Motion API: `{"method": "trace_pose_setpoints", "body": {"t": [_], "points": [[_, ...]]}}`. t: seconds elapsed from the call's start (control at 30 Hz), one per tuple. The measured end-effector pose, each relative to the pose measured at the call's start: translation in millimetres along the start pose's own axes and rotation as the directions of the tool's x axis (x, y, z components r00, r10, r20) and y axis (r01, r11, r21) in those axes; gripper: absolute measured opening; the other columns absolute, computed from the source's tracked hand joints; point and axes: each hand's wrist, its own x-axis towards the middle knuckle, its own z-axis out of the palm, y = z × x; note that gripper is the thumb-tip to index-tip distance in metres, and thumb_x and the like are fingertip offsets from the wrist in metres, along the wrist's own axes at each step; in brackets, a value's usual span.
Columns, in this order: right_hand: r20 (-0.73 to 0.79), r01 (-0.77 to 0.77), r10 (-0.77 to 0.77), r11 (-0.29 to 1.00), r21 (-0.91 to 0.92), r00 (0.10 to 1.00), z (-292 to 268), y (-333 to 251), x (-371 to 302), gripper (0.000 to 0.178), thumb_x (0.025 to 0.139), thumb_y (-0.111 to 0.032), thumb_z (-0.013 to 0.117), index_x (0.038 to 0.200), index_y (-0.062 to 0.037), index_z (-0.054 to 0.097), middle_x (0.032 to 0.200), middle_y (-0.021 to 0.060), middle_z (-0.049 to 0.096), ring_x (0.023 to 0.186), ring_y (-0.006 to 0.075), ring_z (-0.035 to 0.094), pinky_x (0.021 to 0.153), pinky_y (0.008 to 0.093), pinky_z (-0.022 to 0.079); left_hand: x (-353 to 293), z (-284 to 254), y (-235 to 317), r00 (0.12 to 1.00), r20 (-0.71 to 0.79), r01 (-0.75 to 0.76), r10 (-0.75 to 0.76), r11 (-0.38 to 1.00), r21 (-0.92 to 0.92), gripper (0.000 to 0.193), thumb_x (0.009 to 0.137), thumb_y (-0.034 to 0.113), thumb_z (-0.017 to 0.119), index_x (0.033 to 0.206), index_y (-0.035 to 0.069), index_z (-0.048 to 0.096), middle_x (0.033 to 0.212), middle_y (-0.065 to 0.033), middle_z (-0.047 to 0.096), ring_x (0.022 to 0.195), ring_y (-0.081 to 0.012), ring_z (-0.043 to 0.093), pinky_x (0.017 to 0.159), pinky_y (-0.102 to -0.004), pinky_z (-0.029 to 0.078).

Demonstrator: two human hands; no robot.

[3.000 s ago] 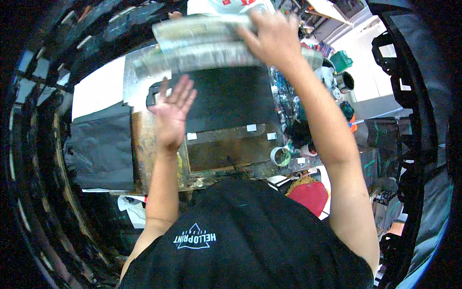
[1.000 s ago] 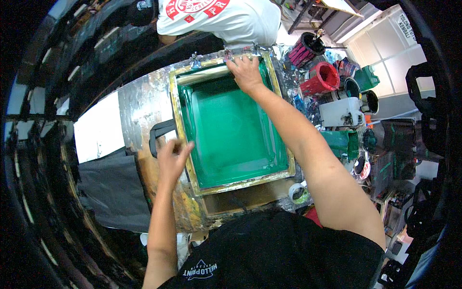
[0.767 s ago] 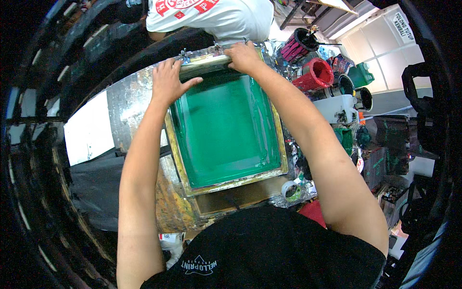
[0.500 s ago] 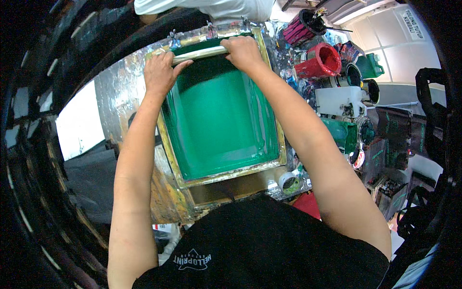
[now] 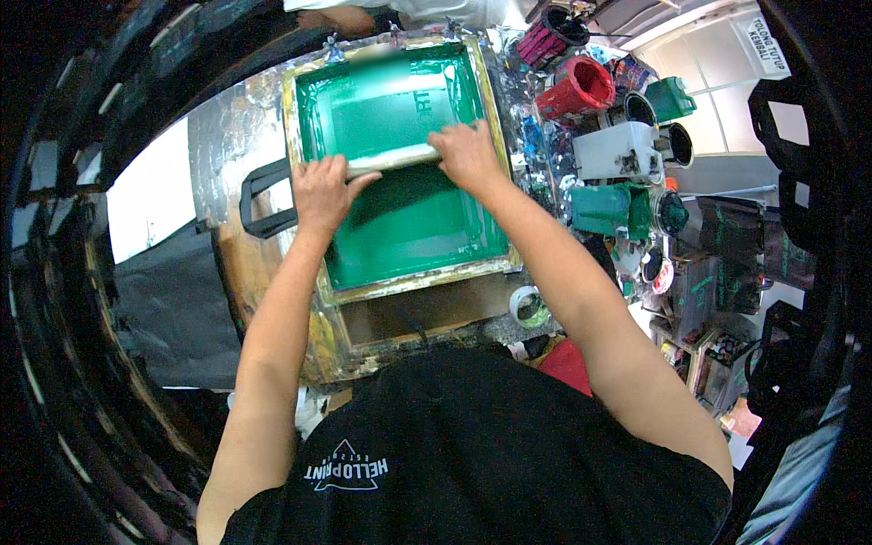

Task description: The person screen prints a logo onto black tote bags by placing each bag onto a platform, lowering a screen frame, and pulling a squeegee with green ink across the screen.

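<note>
My left hand (image 5: pixel 322 195) and my right hand (image 5: pixel 469 156) grip the two ends of a squeegee (image 5: pixel 396 160) with a pale handle. It lies crosswise over the middle of a screen printing frame (image 5: pixel 418 284), whose mesh is covered in green ink (image 5: pixel 372 113). My left thumb presses along the near side of the handle. Beyond the squeegee the mesh looks wiped, with faint dark lettering near the right; on the near side a dark shadow falls on the green. The blade's lower edge is hidden.
Hinge clamps (image 5: pixel 333 50) hold the frame's far edge. A black bag handle (image 5: pixel 265 202) sticks out at its left. On the right stand a red ink bucket (image 5: pixel 577 89), a white jerry can (image 5: pixel 616 153) and a green container (image 5: pixel 601 209). A tape roll (image 5: pixel 528 307) lies nearer. Another person's white clothing (image 5: pixel 409 13) shows beyond.
Both hands have drawn the squeegee from the frame's far end toward me, to about its middle. The bag handle at the left has come into sight.
</note>
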Motion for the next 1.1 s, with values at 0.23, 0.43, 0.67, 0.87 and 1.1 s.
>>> {"method": "trace_pose_setpoints", "body": {"t": [0.23, 0.43, 0.67, 0.87, 1.1], "points": [[0.034, -0.017, 0.017, 1.0, -0.003, 0.999, 6.0, -56.6, -124.8, 0.03, 0.081, -0.015, 0.073, 0.11, -0.0193, 0.07, 0.1, 0.0052, 0.069, 0.103, 0.025, 0.066, 0.095, 0.0533, 0.04, -108.5, -43.7, 52.8, 0.999, 0.047, 0.029, -0.024, 0.995, -0.097, 0.057, 0.076, 0.064, 0.075, 0.076, 0.01, 0.057, 0.072, -0.0061, 0.057, 0.071, -0.0262, 0.058, 0.075, -0.0416, 0.042], [0.052, -0.036, 0.036, 0.999, -0.006, 0.998, 1.2, -79.6, -168.3, 0.033, 0.077, -0.016, 0.078, 0.109, -0.0175, 0.069, 0.098, 0.0055, 0.069, 0.102, 0.0258, 0.066, 0.09, 0.0508, 0.042, -152.8, -57.3, 69.3, 0.998, 0.056, 0.046, -0.039, 0.991, -0.128, 0.056, 0.076, 0.064, 0.075, 0.079, 0.01, 0.061, 0.077, -0.0057, 0.059, 0.076, -0.0265, 0.058, 0.08, -0.044, 0.043], [0.249, -0.047, 0.055, 0.998, -0.037, 0.967, -8.7, -68.0, -147.2, 0.058, 0.076, -0.03, 0.082, 0.13, -0.0165, 0.062, 0.114, 0.0117, 0.067, 0.111, 0.0323, 0.065, 0.096, 0.055, 0.046, -157.6, -71.8, 56.7, 0.995, -0.041, 0.074, -0.091, 0.949, -0.305, 0.096, 0.074, 0.07, 0.076, 0.144, 0.008, 0.051, 0.134, -0.0175, 0.054, 0.123, -0.0358, 0.05, 0.108, -0.0536, 0.034], [0.277, 0.062, -0.072, 0.997, 0.045, 0.958, -33.2, -75.5, -166.5, 0.052, 0.096, -0.04, 0.065, 0.142, -0.0214, 0.051, 0.123, 0.0141, 0.058, 0.114, 0.0342, 0.059, 0.098, 0.0554, 0.042, -242.6, -48.9, 41.0, 0.84, 0.19, 0.539, -0.508, 0.818, -0.199, 0.107, 0.061, 0.064, 0.088, 0.14, 0.001, 0.051, 0.126, -0.0198, 0.051, 0.124, -0.0408, 0.044, 0.104, -0.0524, 0.037], [0.005, 0.124, -0.125, 0.985, -0.119, 0.992, -5.3, -86.1, -181.3, 0.047, 0.098, -0.03, 0.062, 0.143, -0.0175, 0.054, 0.116, 0.0095, 0.06, 0.112, 0.0276, 0.056, 0.096, 0.0558, 0.037, -245.8, -33.6, 17.7, 0.869, 0.235, 0.48, -0.436, 0.857, -0.186, 0.086, 0.059, 0.058, 0.088, 0.129, 0.014, 0.063, 0.113, -0.0143, 0.054, 0.111, -0.0367, 0.051, 0.093, -0.0509, 0.041]]}}
